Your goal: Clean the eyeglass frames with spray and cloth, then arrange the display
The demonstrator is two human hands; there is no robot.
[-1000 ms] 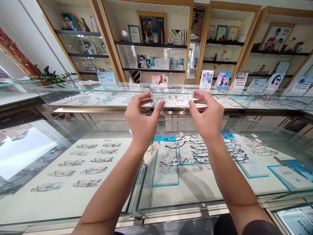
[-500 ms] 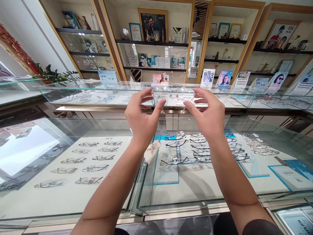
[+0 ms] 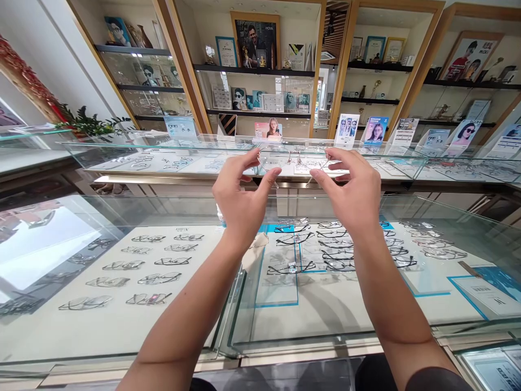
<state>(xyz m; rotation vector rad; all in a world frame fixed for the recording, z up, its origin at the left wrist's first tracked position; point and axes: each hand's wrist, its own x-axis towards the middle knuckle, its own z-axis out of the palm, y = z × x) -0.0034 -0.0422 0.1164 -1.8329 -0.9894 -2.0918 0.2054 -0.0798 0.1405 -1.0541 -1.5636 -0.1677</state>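
A pair of thin-rimmed eyeglasses (image 3: pixel 299 157) is held up in the air over the glass counter, its clear lenses hard to pick out against the background. My left hand (image 3: pixel 243 198) pinches its left side between thumb and fingers. On the right side, my right hand (image 3: pixel 353 195) grips it the same way. The thin temples point back down toward me near both thumbs. Below my hands, a beige cloth (image 3: pixel 256 247) lies by the left forearm, partly hidden. Rows of dark-framed glasses (image 3: pixel 291 267) rest inside the case under my wrists.
The near glass display case (image 3: pixel 240 355) spans the width in front of me. More glasses (image 3: pixel 164 278) lie in its left section. Behind it stands a second glass counter (image 3: pixel 171 145) with small advertising cards (image 3: pixel 376 130). Wooden shelves (image 3: pixel 203 68) with pictures line the back wall.
Both hands and the eyeglasses have shifted slightly to the right in view. The grip on the eyeglasses is kept on both sides.
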